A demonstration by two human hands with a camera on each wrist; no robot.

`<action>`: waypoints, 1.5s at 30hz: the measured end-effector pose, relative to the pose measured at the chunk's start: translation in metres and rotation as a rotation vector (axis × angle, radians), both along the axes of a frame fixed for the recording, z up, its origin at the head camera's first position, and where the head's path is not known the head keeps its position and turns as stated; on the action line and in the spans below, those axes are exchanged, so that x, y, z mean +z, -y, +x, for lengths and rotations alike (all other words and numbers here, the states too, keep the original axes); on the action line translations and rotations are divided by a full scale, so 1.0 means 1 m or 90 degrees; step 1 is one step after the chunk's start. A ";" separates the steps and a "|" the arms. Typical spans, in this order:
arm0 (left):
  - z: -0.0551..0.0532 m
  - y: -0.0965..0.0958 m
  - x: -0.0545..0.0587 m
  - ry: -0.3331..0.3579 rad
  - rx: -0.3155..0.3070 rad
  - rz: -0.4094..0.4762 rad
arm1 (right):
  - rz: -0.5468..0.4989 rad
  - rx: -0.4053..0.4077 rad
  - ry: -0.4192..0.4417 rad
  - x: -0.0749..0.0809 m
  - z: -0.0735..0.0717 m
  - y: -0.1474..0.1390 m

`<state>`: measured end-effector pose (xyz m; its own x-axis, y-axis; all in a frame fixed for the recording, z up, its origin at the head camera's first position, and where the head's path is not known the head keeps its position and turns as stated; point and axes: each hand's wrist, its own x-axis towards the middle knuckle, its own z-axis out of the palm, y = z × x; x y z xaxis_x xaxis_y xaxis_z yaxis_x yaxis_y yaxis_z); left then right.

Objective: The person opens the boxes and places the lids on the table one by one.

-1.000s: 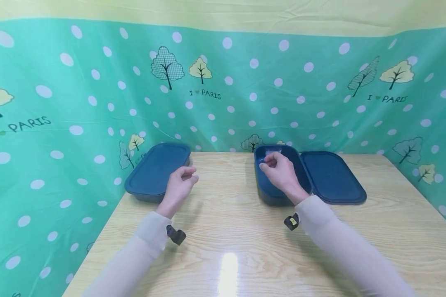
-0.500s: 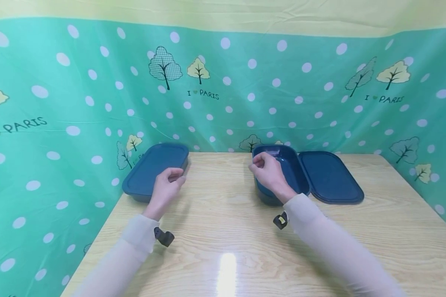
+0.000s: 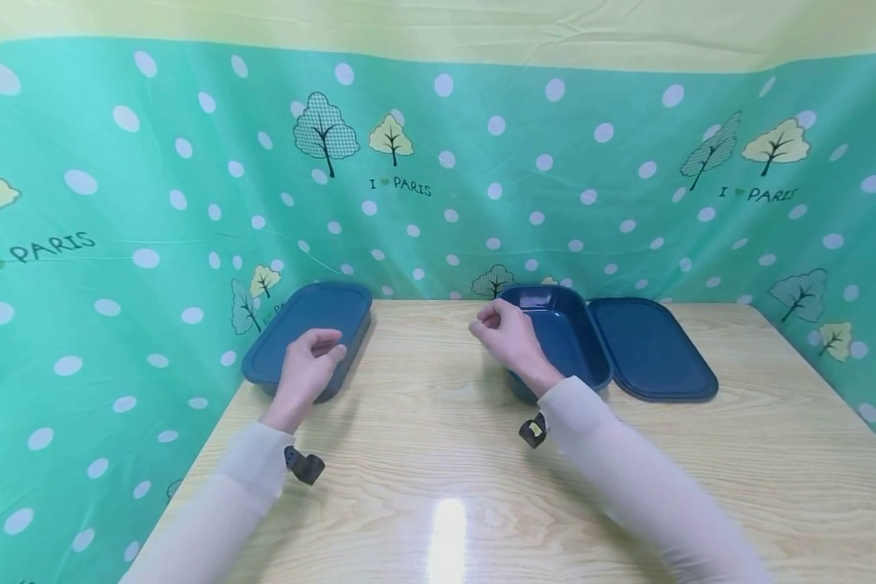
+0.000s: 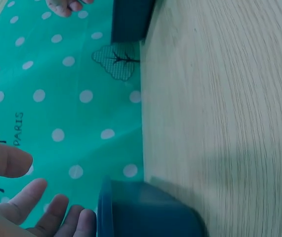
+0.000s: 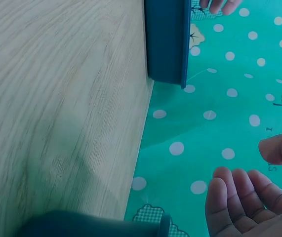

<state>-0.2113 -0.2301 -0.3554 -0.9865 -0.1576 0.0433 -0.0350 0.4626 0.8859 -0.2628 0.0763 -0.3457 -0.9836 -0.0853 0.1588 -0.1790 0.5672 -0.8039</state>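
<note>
On the left of the table stands a dark blue box with its lid on [image 3: 302,328]. My left hand [image 3: 307,369] hovers over that box's right side, its fingers loosely bent and holding nothing. Toward the right is a second dark blue box without its lid [image 3: 565,337]; nothing shows in the visible part of its inside. Above its left rim hangs my right hand [image 3: 507,332], with nothing in it. The right wrist view shows the right hand's fingers [image 5: 234,197] loosely curved, thumb apart from them. A dark blue lid [image 3: 653,349] lies against the uncovered box's right side.
The wooden table [image 3: 423,438] carries both boxes near its back edge. Behind it and along the left hangs a green dotted curtain [image 3: 438,162]. A black wrist camera [image 3: 305,465] sits on the left sleeve, another camera [image 3: 533,431] on the right.
Both hands have moved left: the left from beside the covered box to over it, the right from over the uncovered box's inside to its left rim. The boxes and lid stay put.
</note>
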 end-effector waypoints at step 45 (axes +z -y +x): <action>-0.006 0.088 -0.003 -0.053 0.132 -0.122 | -0.006 0.094 0.059 -0.012 -0.014 0.094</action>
<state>-0.2176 -0.3178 -0.3584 -0.9258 -0.3368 0.1718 -0.0768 0.6125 0.7867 -0.2772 -0.0174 -0.3574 -0.9710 -0.2287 0.0698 -0.1849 0.5330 -0.8256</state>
